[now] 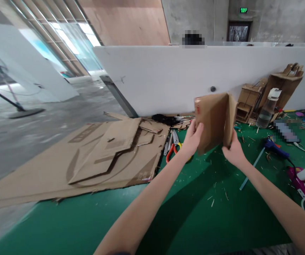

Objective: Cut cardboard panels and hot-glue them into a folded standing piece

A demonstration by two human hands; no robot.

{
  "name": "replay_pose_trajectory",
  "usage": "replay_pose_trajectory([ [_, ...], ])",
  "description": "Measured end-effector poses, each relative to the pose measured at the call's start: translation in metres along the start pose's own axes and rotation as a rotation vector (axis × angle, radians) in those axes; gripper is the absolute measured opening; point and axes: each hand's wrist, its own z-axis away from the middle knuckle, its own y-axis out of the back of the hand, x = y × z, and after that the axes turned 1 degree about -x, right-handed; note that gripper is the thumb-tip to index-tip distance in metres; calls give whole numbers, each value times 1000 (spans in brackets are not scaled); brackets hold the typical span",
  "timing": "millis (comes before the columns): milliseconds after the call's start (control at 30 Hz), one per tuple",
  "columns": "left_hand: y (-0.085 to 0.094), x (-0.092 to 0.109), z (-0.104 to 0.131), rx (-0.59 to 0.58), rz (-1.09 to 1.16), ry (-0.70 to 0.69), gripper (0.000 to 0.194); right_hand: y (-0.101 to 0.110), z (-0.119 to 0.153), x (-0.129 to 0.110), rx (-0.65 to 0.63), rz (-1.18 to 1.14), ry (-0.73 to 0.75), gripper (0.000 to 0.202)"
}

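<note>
A folded piece of brown cardboard (pixel 212 120) is held upright above the green table, its two panels joined at a fold and standing at an angle. My left hand (pixel 193 139) grips the wide panel at its left edge, thumb on the near face. Around the lower part of the narrower right panel, my right hand (pixel 233 148) is closed. Below and left of my left hand lie scissors with orange handles (pixel 171 153). Large flat cardboard sheets (pixel 88 156) lie on the left of the table.
A glue gun (pixel 277 148) and a blue strip (pixel 252 170) lie right of my hands. Behind are a water bottle (pixel 267 109), a phone (pixel 286 131) and cardboard structures (pixel 282 85). A purple power strip (pixel 302 184) sits far right. A white partition (pixel 154 78) borders the table (pixel 205 219).
</note>
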Motion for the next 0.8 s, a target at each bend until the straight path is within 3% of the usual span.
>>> replay_pose_trajectory([
  [133, 20, -5, -11, 225, -237, -102, 37, 21, 4, 9, 189, -128, -151, 55],
  [267, 31, -4, -15, 305, -330, -164, 35, 30, 6, 13, 262, -139, -141, 36],
  [533, 25, -18, -8, 194, -235, -71, 39, 25, 3, 21, 224, -204, -151, 37],
  [633, 26, -15, -7, 148, -289, -13, 34, 27, 1, 27, 226, -194, -140, 41],
  [800, 27, -8, -8, 94, -341, -37, 23, 29, -3, 32, 271, -159, -150, 42],
])
